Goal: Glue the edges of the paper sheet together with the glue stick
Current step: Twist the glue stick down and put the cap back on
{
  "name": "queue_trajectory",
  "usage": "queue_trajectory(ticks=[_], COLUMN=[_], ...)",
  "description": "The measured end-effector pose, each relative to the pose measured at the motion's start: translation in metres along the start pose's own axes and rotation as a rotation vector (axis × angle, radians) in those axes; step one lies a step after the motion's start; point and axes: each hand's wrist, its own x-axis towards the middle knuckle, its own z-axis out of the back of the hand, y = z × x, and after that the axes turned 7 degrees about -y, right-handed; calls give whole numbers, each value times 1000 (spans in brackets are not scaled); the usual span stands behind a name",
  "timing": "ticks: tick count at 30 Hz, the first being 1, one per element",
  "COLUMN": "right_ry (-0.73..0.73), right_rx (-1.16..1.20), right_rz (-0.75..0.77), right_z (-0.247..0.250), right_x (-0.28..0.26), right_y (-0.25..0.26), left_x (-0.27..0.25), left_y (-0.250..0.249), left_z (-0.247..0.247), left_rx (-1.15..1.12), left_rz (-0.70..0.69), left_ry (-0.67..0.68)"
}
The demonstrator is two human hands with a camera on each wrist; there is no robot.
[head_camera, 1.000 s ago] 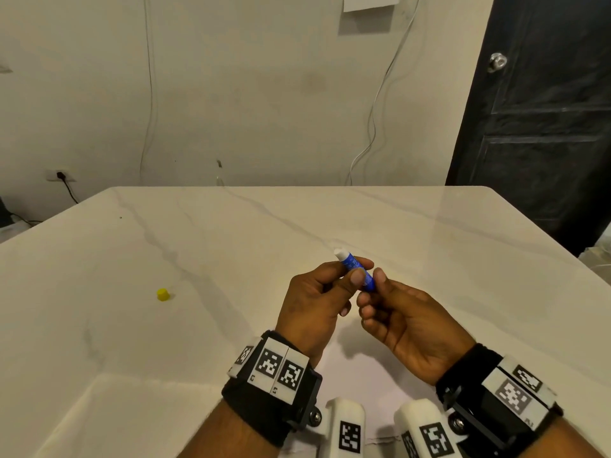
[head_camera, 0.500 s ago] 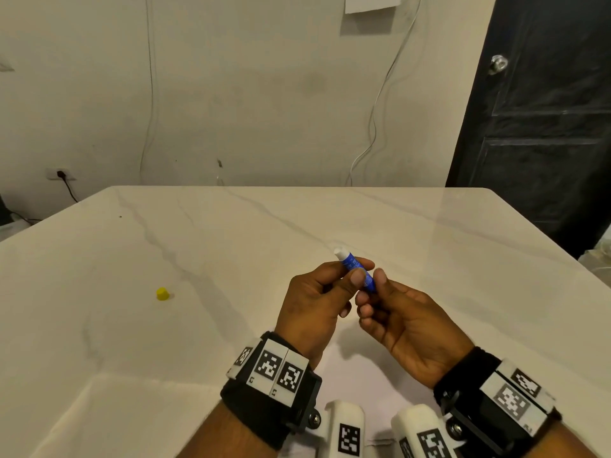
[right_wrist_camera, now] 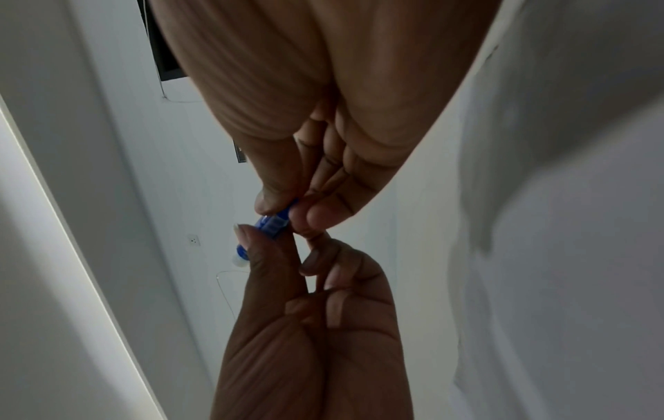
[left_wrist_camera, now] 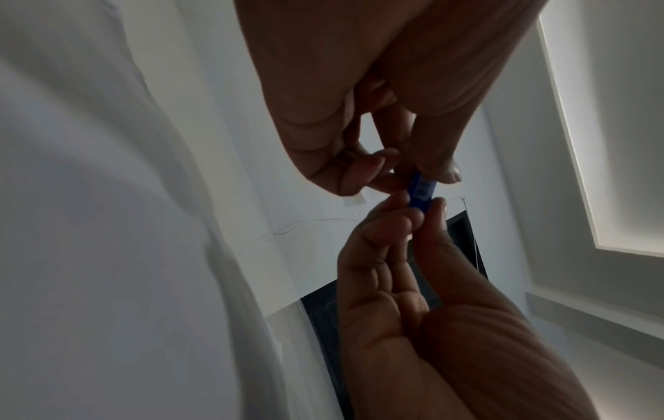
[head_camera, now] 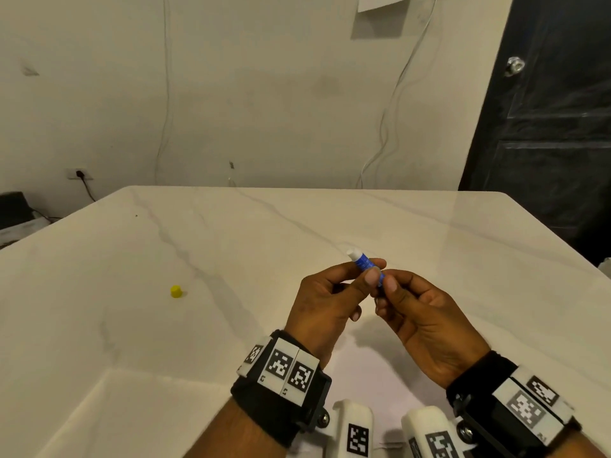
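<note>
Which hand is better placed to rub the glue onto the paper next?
Probably the left hand: it grips the glue stick around its upper body, next to the exposed white tip. The right hand only pinches the bottom end.

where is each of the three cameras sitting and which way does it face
Head: worn on the head, looking forward and down over the table; shows the left hand and right hand with banded wrists.
Left wrist: on the left wrist, facing upward along the left hand toward wall and ceiling; the right hand enters from below.
Right wrist: on the right wrist, likewise upward; the left hand enters from below.
Shared: both hands pinching the blue glue stick.
</note>
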Motion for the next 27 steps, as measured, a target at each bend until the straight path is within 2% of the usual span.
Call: queue_trajectory(ticks=[3, 7, 11, 14, 16, 19, 23, 27], right_ry=[-3, -2, 1, 7, 27, 58, 74, 91], right_rx=[58, 104, 75, 25, 28, 11, -27, -32], right_rz=[-16, -28, -40, -50, -73, -85, -83, -78], right_z=[0, -3, -7, -8, -9, -10, -11, -9], right_x=[-1, -4, -6, -8, -9, -9, -10, -8], right_y=[2, 7, 6, 5, 4, 3, 3, 1], left_x=[-3, 1, 21, 37, 43, 48, 50, 56], left_y=[-10, -37, -66, -79, -85, -89, -81, -70], left_z=[6, 32, 96, 155, 188, 217, 225, 225], left_rx=[27, 229, 625, 1140, 1447, 1700, 1807, 1811], left_rz=[16, 13, -42, -26, 51, 181, 266, 323], left_ry=[-7, -145, -233, -341, -311, -188, -29, -19])
